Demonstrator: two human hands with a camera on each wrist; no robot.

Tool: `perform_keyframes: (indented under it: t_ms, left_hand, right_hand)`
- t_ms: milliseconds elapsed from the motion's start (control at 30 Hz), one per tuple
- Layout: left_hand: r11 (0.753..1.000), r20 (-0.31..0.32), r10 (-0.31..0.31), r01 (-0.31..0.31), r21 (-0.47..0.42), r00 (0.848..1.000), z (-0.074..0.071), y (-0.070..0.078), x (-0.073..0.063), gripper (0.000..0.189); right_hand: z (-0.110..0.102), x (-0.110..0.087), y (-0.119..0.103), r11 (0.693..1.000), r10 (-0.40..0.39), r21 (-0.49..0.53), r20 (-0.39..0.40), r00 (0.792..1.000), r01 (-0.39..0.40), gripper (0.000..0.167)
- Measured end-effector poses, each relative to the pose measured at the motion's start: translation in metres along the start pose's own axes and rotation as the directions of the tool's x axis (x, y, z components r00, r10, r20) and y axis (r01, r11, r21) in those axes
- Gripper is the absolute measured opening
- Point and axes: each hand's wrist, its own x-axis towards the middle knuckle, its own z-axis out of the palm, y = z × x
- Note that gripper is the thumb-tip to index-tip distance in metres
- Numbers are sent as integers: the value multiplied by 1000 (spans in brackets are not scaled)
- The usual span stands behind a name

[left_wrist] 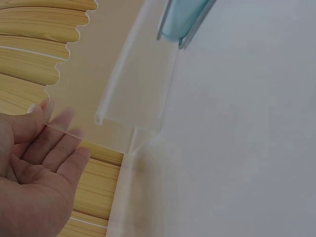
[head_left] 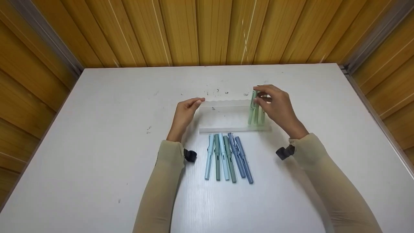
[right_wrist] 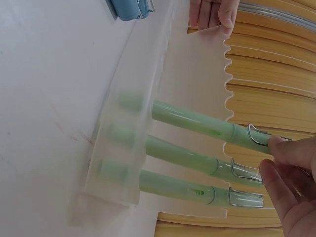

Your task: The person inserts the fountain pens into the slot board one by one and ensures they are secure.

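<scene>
A translucent pen stand (head_left: 223,114) with a scalloped top edge stands on the white table. My left hand (head_left: 186,113) pinches its upper left corner between thumb and fingers. At the stand's right end, my right hand (head_left: 278,104) pinches the capped top of a light green fountain pen (right_wrist: 192,120), whose lower end sits in the stand's front trough. Two more light green pens, a middle one (right_wrist: 180,157) and an outermost one (right_wrist: 173,185), lean beside it in the same trough. Their metal clips show in the right wrist view.
In front of the stand several pens lie side by side on the table (head_left: 97,155): light blue pens (head_left: 210,158), dark green pens (head_left: 217,161) and dark blue pens (head_left: 244,160). A yellow wood-plank wall (head_left: 181,32) rises behind the table's far edge.
</scene>
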Motion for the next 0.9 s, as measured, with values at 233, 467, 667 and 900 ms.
perform_keyframes:
  t_ms: [233, 467, 667, 900]
  left_hand:
    - [1000, 1, 6, -6, -2, 1000, 0, -1, 0, 27]
    - [1000, -3, 11, -11, -17, 1000, 0, -2, 0, 27]
    - [1000, -4, -1, 1, -14, 1000, 1, -2, 1, 27]
    - [1000, -11, 10, -10, -10, 1000, 1, -2, 1, 27]
  right_hand:
    - [-2, 2, 1, 987, -93, -128, 13, 996, 94, 37]
    - [-3, 3, 3, 975, -148, -162, 28, 989, 150, 37]
    - [-2, 5, 6, 968, -150, -197, 38, 988, 155, 38]
    - [-1, 9, 11, 965, -128, -221, 64, 990, 139, 40]
